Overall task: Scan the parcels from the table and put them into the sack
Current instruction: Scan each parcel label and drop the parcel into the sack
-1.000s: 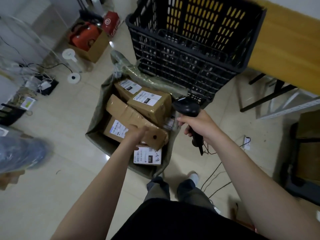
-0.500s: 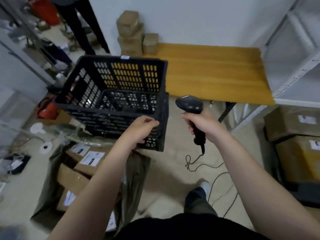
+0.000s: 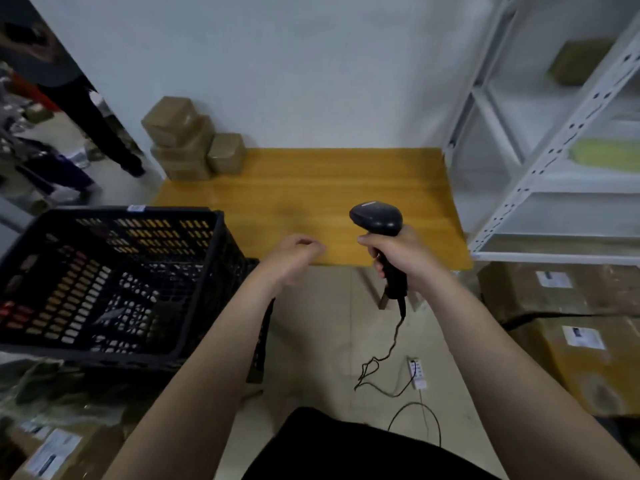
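Three brown parcels [image 3: 188, 142] are stacked at the far left corner of the wooden table [image 3: 311, 199], against the wall. My right hand [image 3: 398, 258] grips a black barcode scanner [image 3: 379, 223] upright over the table's near edge, its cable hanging to the floor. Just left of it, my left hand [image 3: 294, 258] hovers at the table's front edge with loosely curled fingers and holds nothing. The sack [image 3: 52, 393] with labelled parcels [image 3: 52, 452] lies on the floor at the bottom left, mostly out of frame.
A black plastic crate [image 3: 114, 282] stands to the left of the table, above the sack. White metal shelving [image 3: 554, 150] rises on the right, with large labelled cartons [image 3: 571, 306] on the floor below. A power strip [image 3: 417, 372] lies on the floor. A person's legs [image 3: 93, 126] show far left.
My view has swung up from the sack to the table. My left hand, empty, has risen from the sack past the crate to the table's edge. The scanner stays in my right hand.
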